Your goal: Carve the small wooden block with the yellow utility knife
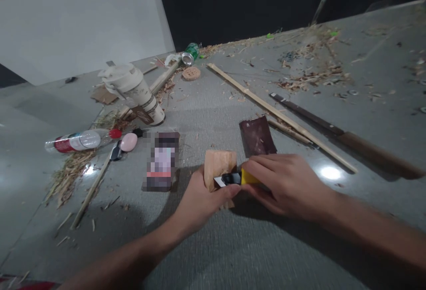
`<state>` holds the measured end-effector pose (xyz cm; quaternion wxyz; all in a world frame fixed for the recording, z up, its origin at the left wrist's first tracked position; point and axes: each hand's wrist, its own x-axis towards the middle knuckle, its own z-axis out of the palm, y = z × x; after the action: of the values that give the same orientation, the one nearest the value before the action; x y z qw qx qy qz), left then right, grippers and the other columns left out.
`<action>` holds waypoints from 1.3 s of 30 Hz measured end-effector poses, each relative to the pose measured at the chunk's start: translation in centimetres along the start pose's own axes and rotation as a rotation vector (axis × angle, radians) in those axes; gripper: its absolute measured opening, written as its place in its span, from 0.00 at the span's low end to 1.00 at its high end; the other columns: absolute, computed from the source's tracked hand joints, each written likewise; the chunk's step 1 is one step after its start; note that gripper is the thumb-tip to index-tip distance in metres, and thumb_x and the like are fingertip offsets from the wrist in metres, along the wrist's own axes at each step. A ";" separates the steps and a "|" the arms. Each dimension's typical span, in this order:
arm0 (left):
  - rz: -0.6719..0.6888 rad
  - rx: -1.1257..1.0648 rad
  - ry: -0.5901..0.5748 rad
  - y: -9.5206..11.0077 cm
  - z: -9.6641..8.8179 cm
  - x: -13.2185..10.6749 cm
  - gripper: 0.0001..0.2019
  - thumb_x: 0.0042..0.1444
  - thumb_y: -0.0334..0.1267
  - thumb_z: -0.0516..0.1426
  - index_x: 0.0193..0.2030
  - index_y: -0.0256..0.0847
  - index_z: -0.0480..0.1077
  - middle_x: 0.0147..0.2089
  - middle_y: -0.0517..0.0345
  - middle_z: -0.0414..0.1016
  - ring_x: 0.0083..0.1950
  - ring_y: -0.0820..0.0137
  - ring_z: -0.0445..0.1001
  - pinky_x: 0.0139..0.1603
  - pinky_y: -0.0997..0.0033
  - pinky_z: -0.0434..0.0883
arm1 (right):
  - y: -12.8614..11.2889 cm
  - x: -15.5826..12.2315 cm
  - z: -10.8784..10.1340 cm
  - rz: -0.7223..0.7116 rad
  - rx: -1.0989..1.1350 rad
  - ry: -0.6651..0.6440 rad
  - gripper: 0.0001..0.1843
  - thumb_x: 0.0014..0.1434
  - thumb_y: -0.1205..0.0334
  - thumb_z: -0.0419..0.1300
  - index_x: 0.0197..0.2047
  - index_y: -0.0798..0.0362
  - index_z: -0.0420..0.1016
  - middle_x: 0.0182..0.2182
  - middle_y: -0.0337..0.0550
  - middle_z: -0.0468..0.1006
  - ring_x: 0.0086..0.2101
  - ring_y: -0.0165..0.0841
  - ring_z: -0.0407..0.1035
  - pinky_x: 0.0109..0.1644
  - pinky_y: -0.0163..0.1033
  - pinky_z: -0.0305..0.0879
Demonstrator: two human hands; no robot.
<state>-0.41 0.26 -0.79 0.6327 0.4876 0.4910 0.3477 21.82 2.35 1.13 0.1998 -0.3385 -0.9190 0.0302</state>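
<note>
A small pale block of wood [218, 166] stands in the middle of the view, gripped from below and the left by my left hand [197, 199]. My left thumb lies across its lower front, near the blade. My right hand [282, 183] is wrapped round a yellow and black utility knife [248, 176], whose short blade points left and lies against the wood's face. The fingers at the back of the block are hidden. Just behind my right hand lies a dark brown sheet [258, 135], perhaps sandpaper.
On the left are a phone [163, 161], a white tumbler [133, 90], a plastic bottle [80, 140] and a pink oval object [128, 142]. A green can [190, 54] lies at the back. Long wooden strips [246, 92] and a saw-like tool [342, 135] lie right. Shavings [309, 79] litter the floor.
</note>
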 end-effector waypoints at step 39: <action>-0.086 -0.302 -0.038 0.1 -0.2 -0.2 0.21 0.49 0.44 0.73 0.46 0.37 0.75 0.38 0.59 0.74 0.35 0.73 0.73 0.38 0.73 0.73 | 0.0 -0.2 0.7 0.023 -0.036 0.079 0.14 0.73 0.55 0.54 0.36 0.51 0.66 0.26 0.37 0.70 0.25 0.31 0.65 0.30 0.40 0.53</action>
<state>-0.63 0.15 -0.63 0.7223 0.3720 0.4415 0.3808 21.70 2.30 0.46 0.2296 -0.3533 -0.9069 0.0026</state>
